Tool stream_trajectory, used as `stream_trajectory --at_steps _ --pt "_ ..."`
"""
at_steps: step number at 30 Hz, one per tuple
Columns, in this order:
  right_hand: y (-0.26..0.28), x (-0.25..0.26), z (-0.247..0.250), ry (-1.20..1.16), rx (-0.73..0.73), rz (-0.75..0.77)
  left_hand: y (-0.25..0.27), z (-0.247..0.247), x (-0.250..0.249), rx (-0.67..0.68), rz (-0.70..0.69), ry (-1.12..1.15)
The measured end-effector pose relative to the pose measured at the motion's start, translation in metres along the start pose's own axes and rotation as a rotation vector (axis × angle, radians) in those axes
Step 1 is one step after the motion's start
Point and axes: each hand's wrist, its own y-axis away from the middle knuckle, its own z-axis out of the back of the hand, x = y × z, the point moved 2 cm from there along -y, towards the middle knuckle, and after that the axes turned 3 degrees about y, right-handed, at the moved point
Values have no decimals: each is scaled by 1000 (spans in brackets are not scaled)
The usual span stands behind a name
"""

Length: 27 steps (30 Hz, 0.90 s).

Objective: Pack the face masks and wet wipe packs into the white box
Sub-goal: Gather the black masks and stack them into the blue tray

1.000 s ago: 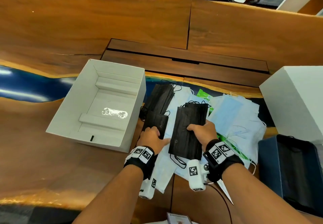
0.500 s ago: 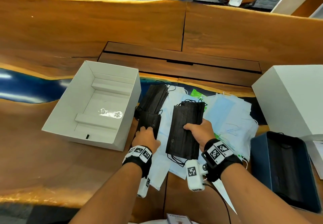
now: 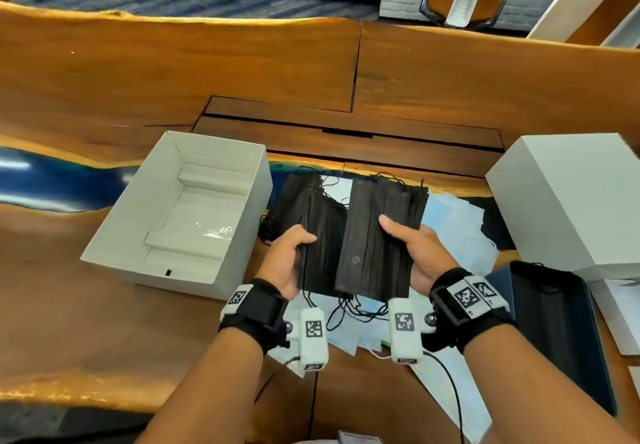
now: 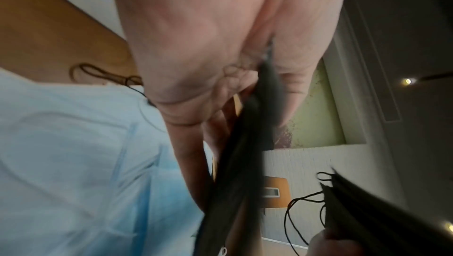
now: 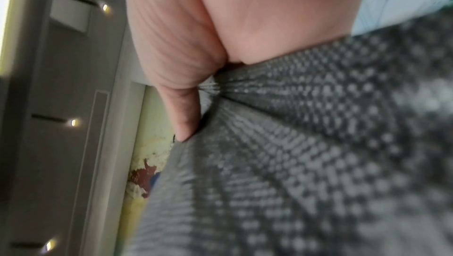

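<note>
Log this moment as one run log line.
left hand: holds black pleated mask stack | right hand: holds second black mask stack | open white cardboard box: no masks

Head view looks down from above; wrist views sit close (both show black masks (image 3: 377, 235)).

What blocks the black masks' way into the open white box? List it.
Nothing visible does. The left hand and right hand hold black mask stacks just right of the white box, whose top is open.
</note>
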Motion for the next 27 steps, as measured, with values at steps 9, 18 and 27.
stream_trajectory --at_steps 9,18,27 --pt "1 -4 6 246 -73 60 8 -52 27 131 85 61" --pt "6 -14 40 109 -53 -61 -2 -68 52 84 160 55" --pt "8 -16 63 262 -89 -66 -18 -108 70 71 88 -319"
